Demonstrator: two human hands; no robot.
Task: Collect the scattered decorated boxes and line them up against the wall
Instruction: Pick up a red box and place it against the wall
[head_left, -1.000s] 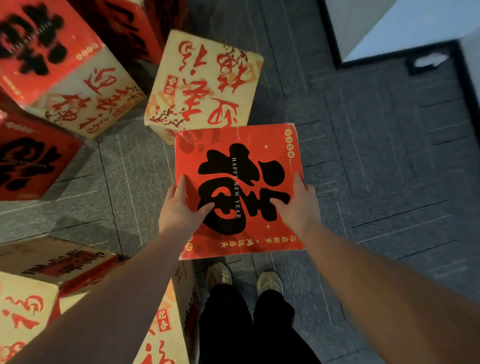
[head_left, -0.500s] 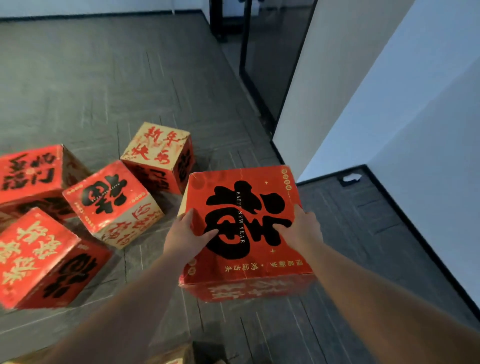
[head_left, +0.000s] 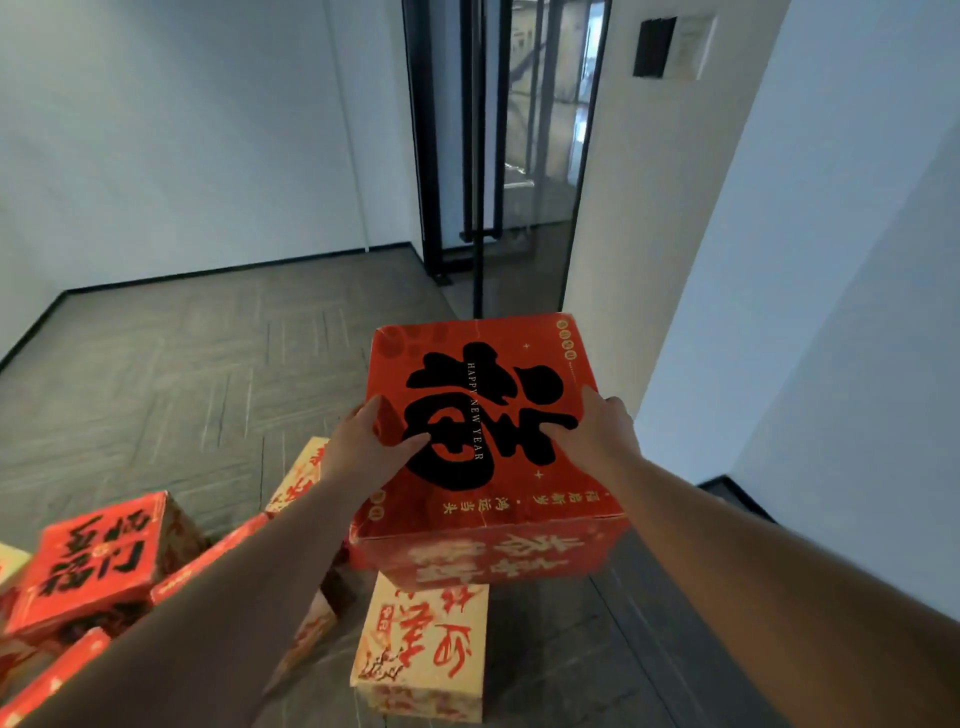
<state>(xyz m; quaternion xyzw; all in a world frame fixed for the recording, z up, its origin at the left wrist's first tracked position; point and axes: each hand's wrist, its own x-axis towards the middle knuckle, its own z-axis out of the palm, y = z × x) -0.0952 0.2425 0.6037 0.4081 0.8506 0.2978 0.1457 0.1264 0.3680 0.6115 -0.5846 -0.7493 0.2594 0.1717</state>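
Red decorated box (head_left: 488, 447), held aloft between left hand (head_left: 363, 449) and right hand (head_left: 597, 434), fingers gripping its sides; cream box (head_left: 423, 647) and red box (head_left: 98, 564) on floor (head_left: 182, 374) below; glass door (head_left: 514, 156) ahead, white wall (head_left: 831, 312) right.

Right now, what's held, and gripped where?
The red box, carried off the floor: left hand grips its left top edge, right hand its right top edge.

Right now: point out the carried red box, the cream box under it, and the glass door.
carried red box (head_left: 488, 415), head view, on its red top face.
cream box (head_left: 423, 644), head view, on its cream top face.
glass door (head_left: 530, 156), head view, on the glass pane.
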